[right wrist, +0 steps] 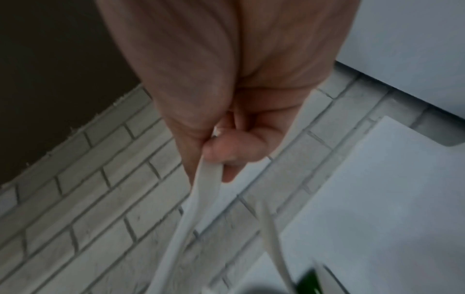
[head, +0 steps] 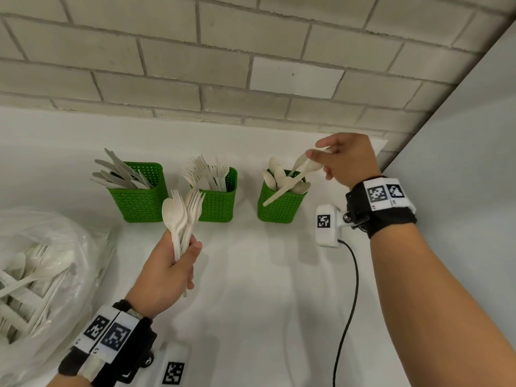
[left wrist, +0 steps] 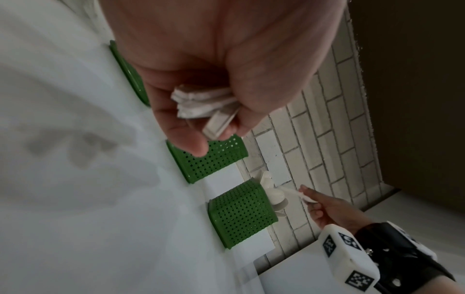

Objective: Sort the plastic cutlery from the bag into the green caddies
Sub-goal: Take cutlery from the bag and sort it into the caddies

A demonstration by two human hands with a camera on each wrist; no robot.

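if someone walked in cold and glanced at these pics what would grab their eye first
Three bright green caddies stand in a row against the brick wall: knives in the left caddy, forks in the middle caddy, spoons in the right caddy. Next come the hands: the right hand pinches white cutlery over the right caddy, while the left hand grips a bunch of forks and a spoon in front of the row. A clear bag of cutlery lies at far left.

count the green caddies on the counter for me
3, in a row by the brick wall: left green perforated plastic caddy holds knives, middle caddy forks, right caddy spoons. None seems hidden.
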